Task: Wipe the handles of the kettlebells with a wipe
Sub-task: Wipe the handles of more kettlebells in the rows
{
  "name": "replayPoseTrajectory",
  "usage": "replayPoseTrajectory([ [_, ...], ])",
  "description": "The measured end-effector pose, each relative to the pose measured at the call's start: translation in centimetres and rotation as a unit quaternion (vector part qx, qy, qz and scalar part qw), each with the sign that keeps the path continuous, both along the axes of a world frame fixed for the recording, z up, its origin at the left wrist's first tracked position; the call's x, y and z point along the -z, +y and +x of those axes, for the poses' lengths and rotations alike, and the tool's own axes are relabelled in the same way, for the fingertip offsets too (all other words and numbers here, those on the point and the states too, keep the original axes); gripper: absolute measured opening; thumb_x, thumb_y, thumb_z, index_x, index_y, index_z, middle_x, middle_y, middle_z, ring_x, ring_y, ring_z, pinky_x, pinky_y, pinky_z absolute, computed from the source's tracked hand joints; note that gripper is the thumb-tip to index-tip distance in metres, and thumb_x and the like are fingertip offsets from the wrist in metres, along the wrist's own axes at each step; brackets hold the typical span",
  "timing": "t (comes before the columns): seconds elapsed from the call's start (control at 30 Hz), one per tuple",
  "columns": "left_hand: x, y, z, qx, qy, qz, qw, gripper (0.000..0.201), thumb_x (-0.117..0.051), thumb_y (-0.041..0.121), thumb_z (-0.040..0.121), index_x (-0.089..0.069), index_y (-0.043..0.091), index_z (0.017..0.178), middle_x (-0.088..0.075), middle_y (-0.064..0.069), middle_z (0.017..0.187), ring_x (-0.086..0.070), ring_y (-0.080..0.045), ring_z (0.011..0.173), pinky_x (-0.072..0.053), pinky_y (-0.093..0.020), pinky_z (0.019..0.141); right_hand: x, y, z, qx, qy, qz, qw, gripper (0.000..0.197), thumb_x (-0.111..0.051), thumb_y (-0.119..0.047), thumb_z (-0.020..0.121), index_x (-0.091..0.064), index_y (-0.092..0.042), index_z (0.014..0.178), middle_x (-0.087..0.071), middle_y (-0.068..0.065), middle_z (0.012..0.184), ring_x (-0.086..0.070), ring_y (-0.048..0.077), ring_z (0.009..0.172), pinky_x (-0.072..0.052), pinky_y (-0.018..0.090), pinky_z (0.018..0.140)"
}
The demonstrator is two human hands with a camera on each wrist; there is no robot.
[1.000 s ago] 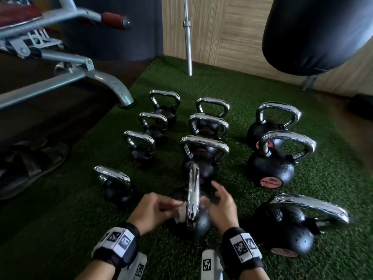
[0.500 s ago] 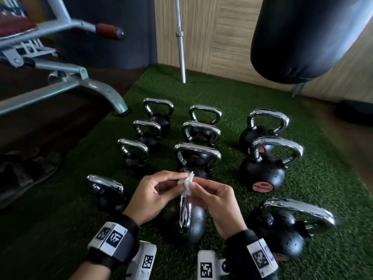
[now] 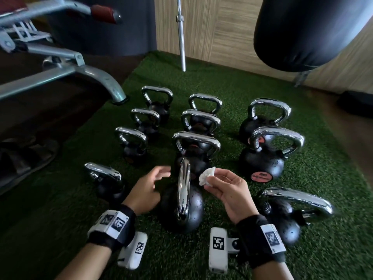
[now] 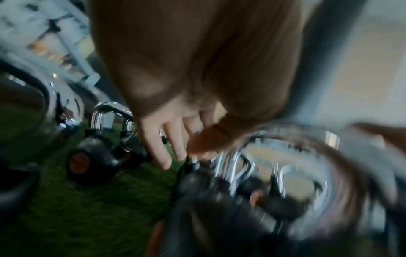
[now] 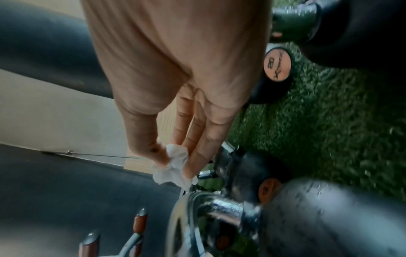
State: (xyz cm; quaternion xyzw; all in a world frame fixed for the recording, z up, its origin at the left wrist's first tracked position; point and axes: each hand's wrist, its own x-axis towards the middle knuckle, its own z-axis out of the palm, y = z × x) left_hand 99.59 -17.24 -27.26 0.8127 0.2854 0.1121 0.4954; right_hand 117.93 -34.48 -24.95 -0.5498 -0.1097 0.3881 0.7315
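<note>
Pinching the wipe (image 3: 207, 176) — right hand (image 3: 230, 194) beside the handle (image 3: 183, 188).

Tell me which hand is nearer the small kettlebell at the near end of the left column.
Left. The left hand hangs open just right of that small kettlebell, not touching it. The right hand pinches the wipe on the far side of the middle kettlebell.
</note>
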Motion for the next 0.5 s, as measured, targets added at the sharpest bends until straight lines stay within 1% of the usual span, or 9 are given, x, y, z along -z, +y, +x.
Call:
replayPoseTrajectory([
  [0.03,1.9,-0.1,-0.3,0.056,0.072,0.028,0.995,0.085,-0.063,0.003,0.074,-0.033,0.034,0.147,-0.041,0.006,0.158,-0.030,-0.012,0.151,-0.025,-0.027,0.121,0.4,-0.3,0.4,0.004,-0.013,-0.008,1.000,0.021,-0.074,0.007,0.085,-0.070,0.005,0.105,-0.077,0.024,0.100,-0.076,0.026,0.085,-0.063,0.029,0.076],
  [0.07,3.9,-0.5,-0.4,0.111,0.134,0.055,0.983,0.099,-0.074,0.017,0.075,-0.018,0.026,0.156,-0.018,0.002,0.167,-0.013,-0.014,0.156,-0.013,-0.024,0.124,0.8,-0.6,0.6,0.007,-0.024,-0.017,1.000,0.022,-0.074,0.006,0.085,-0.070,0.005,0.106,-0.077,0.024,0.101,-0.075,0.026,0.086,-0.063,0.029,0.077],
  [0.1,5.9,-1.3,-0.3,0.146,0.168,0.073,0.972,0.123,-0.084,0.035,0.071,-0.002,0.019,0.161,0.003,0.003,0.168,0.004,-0.015,0.156,-0.003,-0.026,0.125,1.0,-0.7,0.8,0.009,-0.036,-0.026,0.999,0.023,-0.075,0.006,0.085,-0.071,0.004,0.107,-0.077,0.025,0.101,-0.075,0.027,0.087,-0.062,0.029,0.078],
  [0.13,7.6,-2.3,0.1,0.151,0.172,0.084,0.970,0.144,-0.087,0.053,0.062,0.011,0.017,0.161,0.017,0.005,0.166,0.017,-0.017,0.154,0.003,-0.031,0.127,1.4,-0.8,0.8,0.011,-0.047,-0.036,0.998,0.023,-0.076,0.006,0.084,-0.072,0.003,0.107,-0.077,0.025,0.102,-0.075,0.027,0.088,-0.062,0.030,0.079],
  [0.17,8.7,-3.6,0.6,0.122,0.157,0.090,0.976,0.156,-0.086,0.067,0.054,0.017,0.017,0.160,0.023,0.007,0.164,0.025,-0.017,0.152,0.007,-0.034,0.127,1.6,-0.9,0.8,0.012,-0.058,-0.045,0.997,0.024,-0.077,0.007,0.083,-0.072,0.002,0.107,-0.077,0.025,0.101,-0.074,0.028,0.088,-0.063,0.031,0.079],
  [0.23,9.7,-5.9,1.7,0.019,0.110,0.110,0.988,0.153,-0.080,0.076,0.054,0.012,0.015,0.160,0.016,0.009,0.163,0.026,-0.012,0.149,0.012,-0.031,0.124,2.0,-0.9,0.7,0.008,-0.086,-0.062,0.994,0.024,-0.079,0.006,0.082,-0.075,-0.002,0.104,-0.078,0.023,0.099,-0.074,0.027,0.089,-0.063,0.031,0.080],
  [0.3,10.2,-6.9,2.4,-0.043,0.063,0.176,0.981,0.135,-0.070,0.079,0.066,-0.001,0.010,0.161,0.001,0.000,0.167,0.011,-0.016,0.154,0.008,-0.033,0.126,2.3,-1.1,0.7,0.001,-0.115,-0.082,0.990,0.026,-0.082,0.004,0.080,-0.078,-0.010,0.101,-0.079,0.016,0.096,-0.075,0.025,0.089,-0.063,0.031,0.081],
  [0.4,11.4,-6.7,2.6,-0.050,0.029,0.258,0.964,0.117,-0.064,0.073,0.076,-0.018,0.003,0.158,-0.021,-0.012,0.165,-0.018,-0.028,0.154,-0.006,-0.042,0.129,3.0,-1.2,1.0,-0.003,-0.142,-0.110,0.984,0.033,-0.086,-0.002,0.076,-0.078,-0.018,0.104,-0.080,0.010,0.096,-0.076,0.024,0.093,-0.062,0.034,0.086],
  [0.5,11.0,-6.6,2.6,-0.036,-0.010,0.245,0.969,0.111,-0.070,0.063,0.071,-0.020,0.008,0.154,-0.031,-0.013,0.159,-0.020,-0.023,0.151,-0.007,-0.041,0.128,3.9,-1.0,1.4,-0.001,-0.177,-0.141,0.974,0.037,-0.088,-0.005,0.076,-0.079,-0.017,0.110,-0.080,0.006,0.097,-0.077,0.023,0.096,-0.062,0.033,0.088],
])
